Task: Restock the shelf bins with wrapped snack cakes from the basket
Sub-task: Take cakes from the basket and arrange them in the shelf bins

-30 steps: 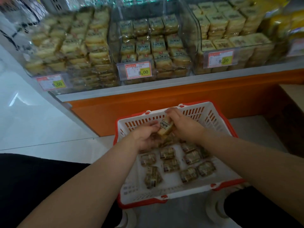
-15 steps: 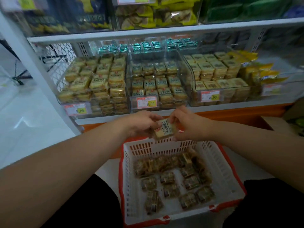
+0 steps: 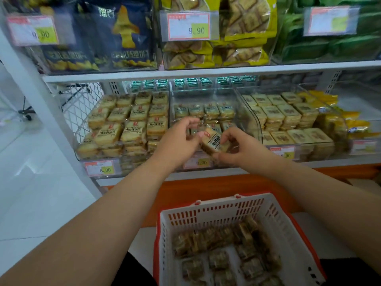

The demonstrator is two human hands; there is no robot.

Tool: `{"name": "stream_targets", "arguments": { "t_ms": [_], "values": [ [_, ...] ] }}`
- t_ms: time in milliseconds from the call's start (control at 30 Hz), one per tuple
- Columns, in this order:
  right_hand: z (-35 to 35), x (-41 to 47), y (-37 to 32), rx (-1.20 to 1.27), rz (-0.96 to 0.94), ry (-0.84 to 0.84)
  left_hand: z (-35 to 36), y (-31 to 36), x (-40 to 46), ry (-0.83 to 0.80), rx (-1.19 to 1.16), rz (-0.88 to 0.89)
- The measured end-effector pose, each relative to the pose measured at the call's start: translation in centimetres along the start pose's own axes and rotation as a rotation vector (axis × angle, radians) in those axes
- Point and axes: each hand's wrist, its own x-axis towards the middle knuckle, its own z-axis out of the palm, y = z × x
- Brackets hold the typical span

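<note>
I hold one wrapped snack cake (image 3: 213, 142) in front of the middle clear shelf bin (image 3: 245, 112), at its front edge. My left hand (image 3: 179, 141) pinches its left end, thumb on the wrapper. My right hand (image 3: 239, 148) grips its right and lower side with curled fingers. The middle bin holds rows of like cakes (image 3: 204, 111) toward the back. Below, the white basket with red rim (image 3: 206, 213) sits by my knees, with several wrapped cakes (image 3: 218, 259) loose on its bottom.
The left bin (image 3: 127, 124) and right bin (image 3: 288, 118) are stacked full of pale wrapped cakes. Price tags (image 3: 196, 162) hang on the bin fronts. An upper shelf (image 3: 206, 72) carries bagged snacks. White tiled floor (image 3: 31, 182) lies to the left.
Both hands lifted the cake out of the basket and carried it up and forward to the front of the middle bin. The view tilted up toward the shelves.
</note>
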Motion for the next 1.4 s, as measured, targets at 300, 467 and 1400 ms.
{"name": "stream_targets", "arguments": {
  "t_ms": [300, 467, 1400],
  "values": [
    [4.5, 7.5, -1.0, 0.026, 0.126, 0.253, -3.2, -4.3, 0.9, -0.046, 0.73, -0.009],
    [6.8, 13.2, -1.2, -0.013, 0.244, 0.186, -3.8, -5.4, 0.5, -0.091, 0.734, 0.042],
    [4.5, 8.3, 0.4, 0.12, 0.091, 0.161, -1.7, -4.4, -0.5, 0.063, 0.694, 0.332]
  ]
}}
